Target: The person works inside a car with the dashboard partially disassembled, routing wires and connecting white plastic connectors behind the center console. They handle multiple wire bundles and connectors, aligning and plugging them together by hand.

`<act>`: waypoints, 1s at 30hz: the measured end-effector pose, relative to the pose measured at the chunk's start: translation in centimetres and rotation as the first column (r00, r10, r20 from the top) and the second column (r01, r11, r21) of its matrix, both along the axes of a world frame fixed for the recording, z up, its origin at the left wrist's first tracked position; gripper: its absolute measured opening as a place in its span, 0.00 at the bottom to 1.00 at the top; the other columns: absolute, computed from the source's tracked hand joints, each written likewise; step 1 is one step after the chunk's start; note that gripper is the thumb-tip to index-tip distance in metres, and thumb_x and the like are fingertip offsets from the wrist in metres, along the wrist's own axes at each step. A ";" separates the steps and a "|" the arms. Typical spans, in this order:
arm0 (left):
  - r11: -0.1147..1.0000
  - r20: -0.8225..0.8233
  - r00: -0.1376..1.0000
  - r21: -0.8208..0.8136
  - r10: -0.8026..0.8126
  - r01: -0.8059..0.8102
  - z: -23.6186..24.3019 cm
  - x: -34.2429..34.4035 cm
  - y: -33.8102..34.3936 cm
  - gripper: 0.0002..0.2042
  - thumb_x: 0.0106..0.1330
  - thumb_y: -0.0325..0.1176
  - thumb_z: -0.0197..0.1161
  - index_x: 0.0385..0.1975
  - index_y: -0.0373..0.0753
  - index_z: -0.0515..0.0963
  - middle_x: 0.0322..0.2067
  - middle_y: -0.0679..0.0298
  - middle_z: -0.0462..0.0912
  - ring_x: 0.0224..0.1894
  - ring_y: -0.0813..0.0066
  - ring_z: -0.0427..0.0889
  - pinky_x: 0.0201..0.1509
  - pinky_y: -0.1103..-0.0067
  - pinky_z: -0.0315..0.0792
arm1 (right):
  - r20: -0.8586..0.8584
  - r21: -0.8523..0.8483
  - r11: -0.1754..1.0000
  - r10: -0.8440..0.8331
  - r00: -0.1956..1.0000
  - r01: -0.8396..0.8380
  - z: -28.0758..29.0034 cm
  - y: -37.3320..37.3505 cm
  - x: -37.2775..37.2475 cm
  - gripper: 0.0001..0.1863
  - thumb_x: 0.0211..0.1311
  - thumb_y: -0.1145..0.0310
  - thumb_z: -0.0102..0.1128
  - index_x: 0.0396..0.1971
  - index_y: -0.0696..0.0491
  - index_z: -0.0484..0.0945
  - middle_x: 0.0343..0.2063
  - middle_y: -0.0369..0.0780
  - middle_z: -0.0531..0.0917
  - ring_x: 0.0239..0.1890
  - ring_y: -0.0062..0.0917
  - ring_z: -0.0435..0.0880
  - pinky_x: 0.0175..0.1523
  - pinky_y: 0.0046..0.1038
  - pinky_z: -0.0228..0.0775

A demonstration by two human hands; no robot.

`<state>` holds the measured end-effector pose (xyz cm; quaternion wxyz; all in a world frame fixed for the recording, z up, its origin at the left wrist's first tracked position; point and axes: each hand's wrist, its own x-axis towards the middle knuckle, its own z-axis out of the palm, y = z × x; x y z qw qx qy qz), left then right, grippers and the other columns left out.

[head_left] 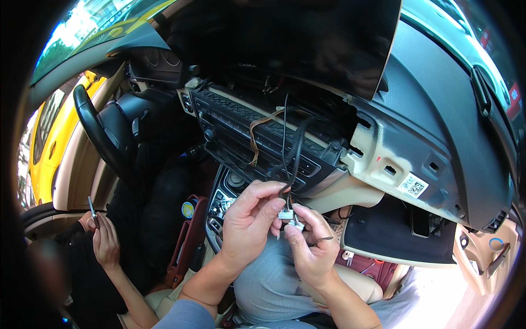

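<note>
In front of the opened dashboard, my left hand (255,219) pinches a white wire connector (285,215) by its side, with dark wires running up from it. Close beside it, my right hand (315,247) grips a second white connector (296,224) between thumb and fingers. The two connectors are side by side; whether they touch I cannot tell. A black cable (297,151) rises from them into the dashboard opening. A short dark wire end (321,239) sticks out past my right thumb.
A large black screen (285,44) overhangs the dashboard. Brown wires (253,137) hang over the control panel (246,129). To the left, another person's hand (106,241) holds a thin tool near the steering wheel (98,131). A phone (420,223) lies by the glovebox at right.
</note>
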<state>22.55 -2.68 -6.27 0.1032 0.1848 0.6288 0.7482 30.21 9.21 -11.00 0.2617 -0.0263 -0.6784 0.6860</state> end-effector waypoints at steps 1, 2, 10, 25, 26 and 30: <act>1.000 -0.019 1.000 0.002 0.004 -0.004 -0.1 0.0 0.0 0.11 0.74 0.22 0.59 0.53 0.34 0.78 0.39 0.67 0.78 0.29 0.88 0.76 0.28 0.90 0.72 | 0.015 -0.033 0.999 -0.004 1.000 0.005 0.1 -0.1 -0.1 0.21 0.62 0.81 0.68 0.56 0.60 0.78 0.41 0.43 0.83 0.30 0.12 0.78 0.29 0.14 0.69; 1.000 -0.034 0.999 0.001 0.003 -0.003 -0.1 0.0 0.0 0.11 0.73 0.22 0.60 0.53 0.35 0.79 0.39 0.67 0.78 0.30 0.88 0.76 0.28 0.91 0.71 | 0.030 -0.077 0.997 -0.001 1.000 0.003 0.1 -0.3 -0.2 0.20 0.63 0.81 0.68 0.55 0.61 0.79 0.41 0.42 0.83 0.30 0.12 0.78 0.30 0.14 0.69; 0.997 -0.092 0.996 -0.070 0.006 -0.012 -0.3 -0.3 -0.4 0.09 0.71 0.21 0.63 0.49 0.35 0.80 0.41 0.63 0.80 0.30 0.87 0.78 0.30 0.90 0.73 | 0.163 -0.442 0.895 0.142 0.976 -0.056 1.4 -0.1 -0.7 0.13 0.66 0.78 0.67 0.49 0.59 0.79 0.36 0.38 0.84 0.30 0.12 0.79 0.28 0.13 0.68; 0.992 0.035 0.999 -0.121 -0.022 0.026 0.5 0.0 -0.4 0.10 0.75 0.27 0.61 0.52 0.34 0.77 0.41 0.67 0.81 0.35 0.88 0.76 0.37 0.88 0.71 | 0.213 -0.621 0.781 0.245 0.946 -0.062 2.1 0.4 -0.8 0.12 0.67 0.74 0.67 0.48 0.58 0.79 0.29 0.36 0.84 0.20 0.09 0.73 0.20 0.13 0.60; 0.992 0.044 0.999 -0.118 -0.026 0.031 0.6 0.0 -0.4 0.10 0.75 0.27 0.61 0.52 0.34 0.77 0.41 0.67 0.81 0.36 0.88 0.77 0.37 0.88 0.72 | 0.214 -0.623 0.780 0.245 0.946 -0.062 2.1 0.4 -0.8 0.12 0.67 0.74 0.67 0.48 0.58 0.79 0.29 0.36 0.84 0.20 0.09 0.73 0.21 0.13 0.60; 0.988 0.079 0.996 -0.146 -0.031 0.042 0.7 0.0 -0.6 0.10 0.75 0.27 0.60 0.52 0.34 0.78 0.41 0.67 0.81 0.38 0.87 0.78 0.39 0.88 0.74 | 0.209 -0.627 0.777 0.236 0.949 -0.055 2.2 0.3 -0.8 0.12 0.67 0.74 0.67 0.48 0.58 0.79 0.29 0.35 0.84 0.21 0.08 0.74 0.21 0.12 0.60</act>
